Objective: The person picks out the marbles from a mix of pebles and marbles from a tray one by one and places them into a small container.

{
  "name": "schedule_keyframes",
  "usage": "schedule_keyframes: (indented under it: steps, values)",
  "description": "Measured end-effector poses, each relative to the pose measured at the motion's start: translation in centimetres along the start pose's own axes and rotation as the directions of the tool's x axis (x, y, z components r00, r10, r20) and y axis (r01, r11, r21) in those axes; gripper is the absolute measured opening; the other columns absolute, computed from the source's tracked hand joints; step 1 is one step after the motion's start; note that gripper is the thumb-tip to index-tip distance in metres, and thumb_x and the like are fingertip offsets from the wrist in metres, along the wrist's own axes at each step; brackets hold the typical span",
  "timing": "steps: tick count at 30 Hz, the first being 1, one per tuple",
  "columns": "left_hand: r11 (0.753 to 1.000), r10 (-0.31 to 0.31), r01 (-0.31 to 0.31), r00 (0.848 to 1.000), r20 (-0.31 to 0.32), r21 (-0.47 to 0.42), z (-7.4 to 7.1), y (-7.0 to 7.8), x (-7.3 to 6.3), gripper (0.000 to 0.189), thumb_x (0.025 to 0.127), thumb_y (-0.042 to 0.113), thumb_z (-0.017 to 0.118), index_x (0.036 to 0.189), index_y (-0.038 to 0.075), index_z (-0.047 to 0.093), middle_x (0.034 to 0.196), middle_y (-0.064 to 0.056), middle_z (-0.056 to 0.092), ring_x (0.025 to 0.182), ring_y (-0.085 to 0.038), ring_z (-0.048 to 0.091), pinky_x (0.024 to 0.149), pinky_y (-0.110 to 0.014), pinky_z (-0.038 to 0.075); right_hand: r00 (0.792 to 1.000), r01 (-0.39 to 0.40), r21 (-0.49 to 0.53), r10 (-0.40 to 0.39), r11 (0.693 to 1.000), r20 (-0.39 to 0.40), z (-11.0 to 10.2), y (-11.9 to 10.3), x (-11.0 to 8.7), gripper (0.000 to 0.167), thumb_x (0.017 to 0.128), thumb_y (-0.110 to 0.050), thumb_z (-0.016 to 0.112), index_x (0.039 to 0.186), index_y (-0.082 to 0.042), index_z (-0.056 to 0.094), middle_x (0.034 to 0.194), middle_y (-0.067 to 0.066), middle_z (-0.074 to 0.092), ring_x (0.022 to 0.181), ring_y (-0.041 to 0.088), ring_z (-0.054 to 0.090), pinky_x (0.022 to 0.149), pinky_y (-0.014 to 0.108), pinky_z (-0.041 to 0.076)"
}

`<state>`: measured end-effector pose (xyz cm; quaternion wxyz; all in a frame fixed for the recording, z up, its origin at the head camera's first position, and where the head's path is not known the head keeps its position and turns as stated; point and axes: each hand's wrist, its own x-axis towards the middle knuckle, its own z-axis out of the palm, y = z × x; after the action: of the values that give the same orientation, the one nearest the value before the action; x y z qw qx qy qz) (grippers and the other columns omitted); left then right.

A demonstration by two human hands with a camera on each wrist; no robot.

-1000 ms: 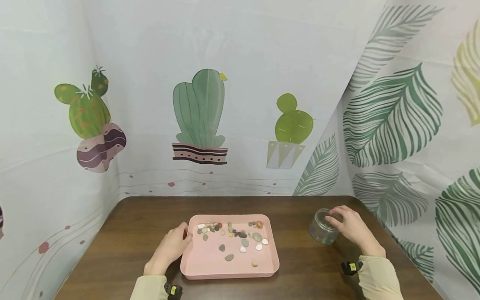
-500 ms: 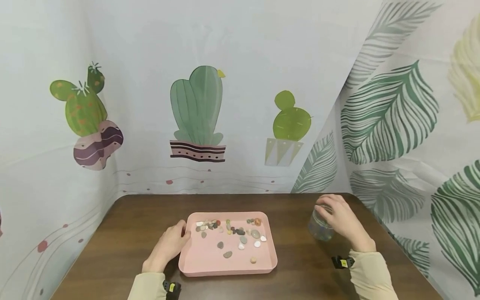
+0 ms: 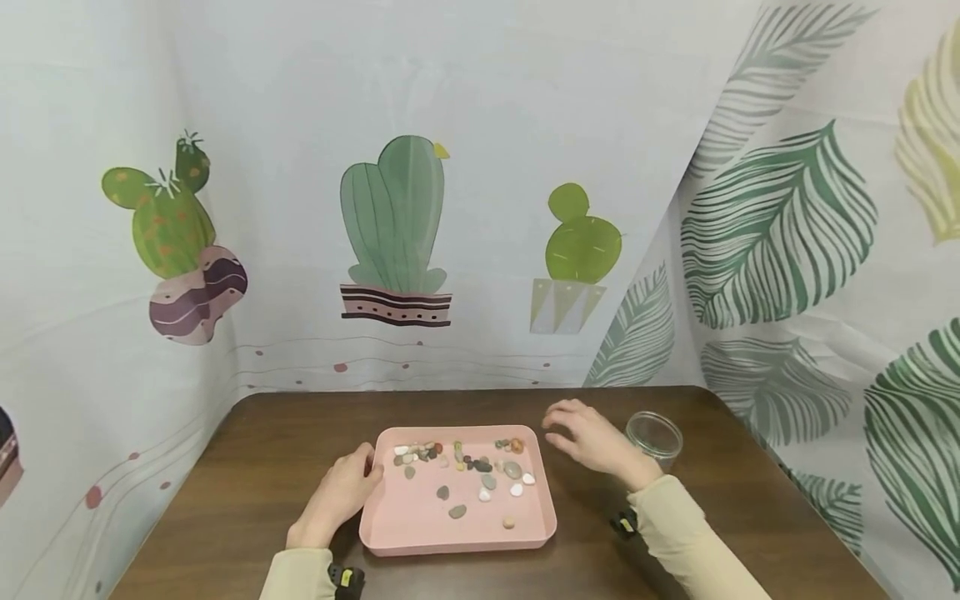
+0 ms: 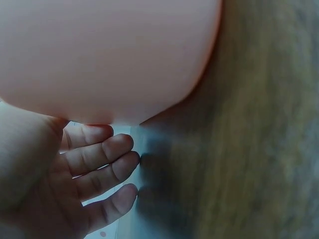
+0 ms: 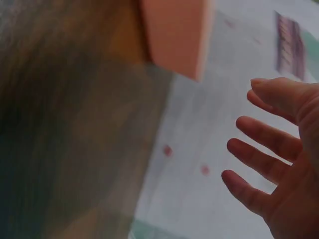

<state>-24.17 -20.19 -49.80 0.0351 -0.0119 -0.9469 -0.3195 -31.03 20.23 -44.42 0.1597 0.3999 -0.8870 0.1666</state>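
Observation:
A shallow pink tray lies on the table with several small pebbles in it, such as a white one, an orange-brown one and a grey-green one. At its left side my left hand holds the rim, thumb and index finger at the edge. The left wrist view shows the tray's outer wall covering those tips, the other fingers loosely bent. My right hand, its fingers spread and bare of any object, hovers just off the tray's back right corner. Behind its wrist stands a clear jar without a lid.
The dark wooden table has rounded far corners. Behind and beside it hangs a white curtain printed with cacti and leaves. The right forearm reaches across the table in front of the jar and partly covers it.
My right hand has left the jar's mouth and moved left toward the tray. The left hand, tray and pebbles have stayed in place.

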Motion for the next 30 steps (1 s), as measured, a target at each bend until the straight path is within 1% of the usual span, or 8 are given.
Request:
schedule_keyframes:
  steps: [3, 6, 8, 11, 15, 18, 24, 30]
  values:
    - [1.000, -0.004, 0.004, 1.000, 0.001, 0.002, -0.1, -0.1, 0.0, 0.007, 0.094, 0.015, 0.059, 0.093, 0.010, 0.055, 0.073, -0.001, 0.052, 0.064, -0.016, 0.049, 0.056, -0.033, 0.040, 0.996, 0.038, -0.019, -0.037, 0.999, 0.078, 1.6, -0.6, 1.5, 0.012, 0.089, -0.015, 0.070, 0.100, -0.009, 0.070, 0.110, 0.008, 0.063, 0.103, 0.027, 0.057, 0.083, 0.048, 0.047]
    - [1.000, -0.005, 0.005, 1.000, 0.003, -0.001, -0.1, -0.1, 0.0, 0.007, 0.094, 0.015, 0.059, 0.094, 0.009, 0.055, 0.073, -0.001, 0.052, 0.064, -0.016, 0.050, 0.056, -0.033, 0.040, 0.990, 0.068, -0.023, -0.065, 0.997, 0.127, 2.9, -1.1, 2.7, 0.011, 0.090, -0.017, 0.070, 0.099, -0.011, 0.071, 0.111, 0.009, 0.062, 0.101, 0.026, 0.057, 0.081, 0.049, 0.047]
    - [1.000, -0.005, 0.005, 1.000, 0.002, 0.000, -0.1, -0.1, 0.0, 0.007, 0.093, 0.015, 0.059, 0.094, 0.009, 0.055, 0.073, -0.001, 0.052, 0.064, -0.016, 0.050, 0.056, -0.033, 0.040, 0.985, 0.078, -0.030, -0.072, 0.997, 0.157, 3.7, -1.2, 3.3, 0.010, 0.091, -0.019, 0.070, 0.098, -0.012, 0.071, 0.112, 0.009, 0.061, 0.101, 0.026, 0.056, 0.079, 0.048, 0.047]
    - [1.000, 0.001, -0.001, 1.000, -0.006, 0.009, 0.0, 0.0, 0.1, 0.007, 0.093, 0.016, 0.059, 0.093, 0.009, 0.055, 0.073, -0.001, 0.052, 0.064, -0.017, 0.049, 0.056, -0.033, 0.040, 0.978, 0.074, -0.031, -0.067, 0.997, 0.197, 4.5, -1.2, 3.9, 0.010, 0.090, -0.016, 0.069, 0.100, -0.012, 0.070, 0.115, 0.011, 0.060, 0.103, 0.028, 0.056, 0.080, 0.049, 0.047]
    - [1.000, 0.006, -0.006, 1.000, -0.008, 0.011, 0.0, 0.1, 0.2, 0.008, 0.093, 0.016, 0.059, 0.093, 0.009, 0.055, 0.072, -0.001, 0.052, 0.064, -0.016, 0.049, 0.057, -0.033, 0.040, 0.972, 0.078, -0.018, -0.072, 0.997, 0.226, 5.2, -1.2, 4.4, 0.019, 0.089, -0.012, 0.069, 0.107, -0.011, 0.072, 0.118, 0.016, 0.060, 0.106, 0.032, 0.056, 0.083, 0.051, 0.046]
    - [1.000, 0.003, -0.003, 1.000, -0.005, 0.010, 0.0, 0.0, 0.2, 0.008, 0.093, 0.016, 0.059, 0.093, 0.009, 0.055, 0.072, -0.001, 0.052, 0.064, -0.016, 0.049, 0.057, -0.033, 0.040, 0.967, 0.089, -0.005, -0.085, 0.996, 0.240, 5.4, -1.4, 4.7, 0.024, 0.088, -0.012, 0.070, 0.112, -0.011, 0.071, 0.118, 0.017, 0.060, 0.107, 0.033, 0.056, 0.082, 0.050, 0.046]
    - [1.000, 0.003, -0.003, 1.000, -0.011, 0.016, -0.1, 0.1, 0.0, 0.008, 0.093, 0.016, 0.059, 0.092, 0.010, 0.054, 0.072, -0.001, 0.051, 0.065, -0.017, 0.049, 0.057, -0.034, 0.040, 0.960, 0.099, -0.012, -0.092, 0.995, 0.263, 5.7, -1.7, 5.2, 0.021, 0.089, -0.014, 0.071, 0.110, -0.013, 0.072, 0.119, 0.015, 0.061, 0.106, 0.030, 0.057, 0.082, 0.047, 0.048]
    - [1.000, 0.006, -0.006, 1.000, -0.010, 0.014, 0.0, -0.1, 0.0, 0.008, 0.093, 0.016, 0.059, 0.092, 0.010, 0.054, 0.072, -0.001, 0.052, 0.064, -0.016, 0.049, 0.057, -0.033, 0.040, 0.956, 0.126, -0.089, -0.097, 0.988, 0.277, 6.4, -1.6, 5.3, 0.021, 0.087, -0.020, 0.073, 0.108, -0.016, 0.071, 0.117, 0.011, 0.062, 0.104, 0.027, 0.058, 0.082, 0.046, 0.049]
